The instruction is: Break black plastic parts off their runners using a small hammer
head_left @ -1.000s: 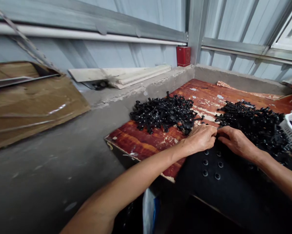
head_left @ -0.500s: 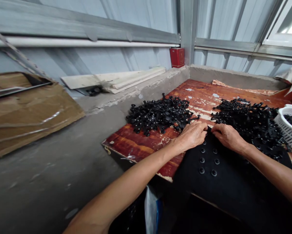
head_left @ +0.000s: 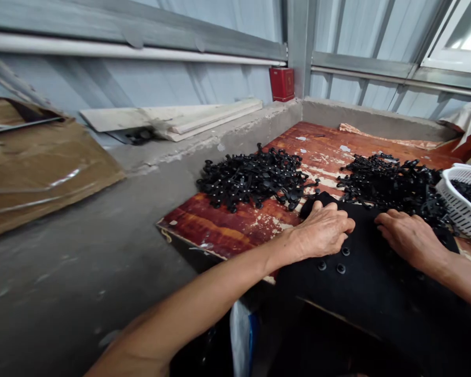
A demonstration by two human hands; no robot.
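Observation:
A black mat (head_left: pixel 372 283) lies on a worn red board (head_left: pixel 235 225) in front of me, with small black round buttons (head_left: pixel 340 268) sitting on it. My left hand (head_left: pixel 325 230) rests palm down on the mat, fingers curled over several buttons. My right hand (head_left: pixel 410 238) lies on the mat further right, fingers bent and pressed to the fabric; whether it holds anything is hidden. Two heaps of black plastic parts sit beyond my hands: one on the left (head_left: pixel 254 178), one on the right (head_left: pixel 392 183).
A white basket (head_left: pixel 461 209) with black pieces stands at the right edge. A concrete ledge (head_left: pixel 227 141) borders the board, with a red box (head_left: pixel 281 84) in the corner, pale boards (head_left: pixel 172 118) along the wall and cardboard (head_left: pixel 42 162) at left.
My hands, pinched together at the mat's far edge before, have parted. The left slid back over the buttons and the right moved to the right.

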